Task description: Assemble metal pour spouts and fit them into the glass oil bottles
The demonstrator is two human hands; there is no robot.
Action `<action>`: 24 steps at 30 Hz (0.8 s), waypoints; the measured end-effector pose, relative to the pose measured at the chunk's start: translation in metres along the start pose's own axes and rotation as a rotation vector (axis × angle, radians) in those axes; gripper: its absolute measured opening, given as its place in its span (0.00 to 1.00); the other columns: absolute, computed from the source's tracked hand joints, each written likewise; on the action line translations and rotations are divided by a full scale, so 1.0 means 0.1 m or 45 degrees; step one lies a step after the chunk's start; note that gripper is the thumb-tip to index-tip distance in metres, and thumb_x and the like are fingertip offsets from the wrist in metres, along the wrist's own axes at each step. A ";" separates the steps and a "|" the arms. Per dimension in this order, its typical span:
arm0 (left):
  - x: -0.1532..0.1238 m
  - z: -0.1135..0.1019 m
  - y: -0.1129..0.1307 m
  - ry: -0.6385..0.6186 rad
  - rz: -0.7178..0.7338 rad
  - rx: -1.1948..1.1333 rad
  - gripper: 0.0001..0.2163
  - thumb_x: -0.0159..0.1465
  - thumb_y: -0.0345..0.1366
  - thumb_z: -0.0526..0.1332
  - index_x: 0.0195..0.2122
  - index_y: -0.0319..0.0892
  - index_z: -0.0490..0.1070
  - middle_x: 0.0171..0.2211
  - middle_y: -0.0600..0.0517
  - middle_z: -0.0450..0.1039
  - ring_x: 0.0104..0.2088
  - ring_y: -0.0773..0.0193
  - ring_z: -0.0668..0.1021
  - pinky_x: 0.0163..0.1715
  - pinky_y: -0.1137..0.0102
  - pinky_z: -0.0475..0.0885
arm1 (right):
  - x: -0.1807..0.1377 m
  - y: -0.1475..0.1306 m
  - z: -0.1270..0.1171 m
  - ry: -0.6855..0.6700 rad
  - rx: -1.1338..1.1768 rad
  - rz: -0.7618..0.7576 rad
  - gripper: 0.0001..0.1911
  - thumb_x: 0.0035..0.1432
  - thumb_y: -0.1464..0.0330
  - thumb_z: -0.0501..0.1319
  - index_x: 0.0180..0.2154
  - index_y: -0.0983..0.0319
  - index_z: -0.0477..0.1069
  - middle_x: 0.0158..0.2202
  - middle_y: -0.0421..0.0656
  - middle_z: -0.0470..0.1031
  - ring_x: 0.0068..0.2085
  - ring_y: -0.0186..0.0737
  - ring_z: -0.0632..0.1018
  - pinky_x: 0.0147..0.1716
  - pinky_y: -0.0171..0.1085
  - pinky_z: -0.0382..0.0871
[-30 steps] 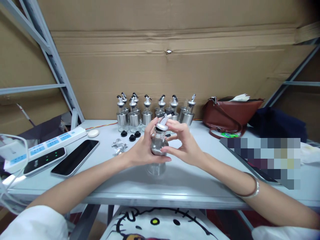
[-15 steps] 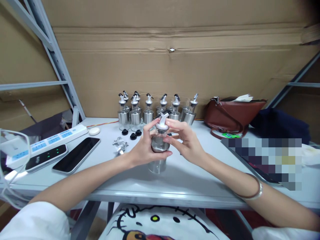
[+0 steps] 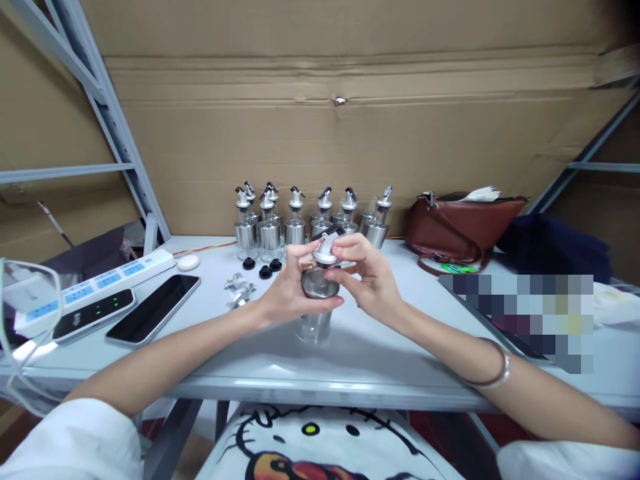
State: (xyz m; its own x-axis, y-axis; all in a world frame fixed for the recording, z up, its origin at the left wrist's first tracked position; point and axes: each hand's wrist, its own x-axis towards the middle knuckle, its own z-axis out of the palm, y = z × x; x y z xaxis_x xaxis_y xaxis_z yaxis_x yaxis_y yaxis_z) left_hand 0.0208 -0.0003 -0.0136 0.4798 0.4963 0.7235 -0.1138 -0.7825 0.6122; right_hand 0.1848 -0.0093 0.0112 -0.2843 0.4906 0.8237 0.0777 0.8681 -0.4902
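In front of me, over the near part of the table, is a clear glass oil bottle (image 3: 314,328) with a steel sleeve, tilted slightly. My left hand (image 3: 281,291) wraps round its upper body, thumb below on the near side and index finger up beside the cap. On the bottle's neck sits a silver pour spout (image 3: 327,249) with a black lever. The thumb and fingers of my right hand (image 3: 374,277) pinch the spout's rim from the right. Fingers partly cover the neck, so how far the spout is seated cannot be seen.
Several similar bottles (image 3: 270,235) stand in a row at the back. Black stoppers (image 3: 265,272) and silver spouts (image 3: 241,292) lie left of my hands. A phone (image 3: 154,311) and a power strip (image 3: 103,283) are further left; a brown bag (image 3: 463,223) is at right.
The view has shifted a little. Both hands keep their hold on the bottle and spout; the spout's lever now sits at a slightly different angle, and the right fingers have shifted slightly.
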 end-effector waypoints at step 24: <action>-0.34 0.05 0.03 -0.344 -0.902 0.496 0.44 0.60 0.43 0.57 0.66 0.33 0.25 0.61 0.32 0.57 0.60 0.45 0.64 0.57 0.49 0.61 | 0.85 0.24 0.09 -0.004 -0.523 0.146 0.23 0.53 0.76 0.57 0.50 0.57 0.60 0.47 0.45 0.72 0.32 0.38 0.76 0.37 0.44 0.72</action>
State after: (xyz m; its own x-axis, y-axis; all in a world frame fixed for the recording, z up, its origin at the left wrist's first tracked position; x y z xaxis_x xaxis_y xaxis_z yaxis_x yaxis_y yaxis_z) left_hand 0.0083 -0.0214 -0.0379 0.5216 0.8495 0.0796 0.5755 -0.4192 0.7022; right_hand 0.1542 0.0524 0.0665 -0.2544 0.5860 0.7693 0.4830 0.7662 -0.4239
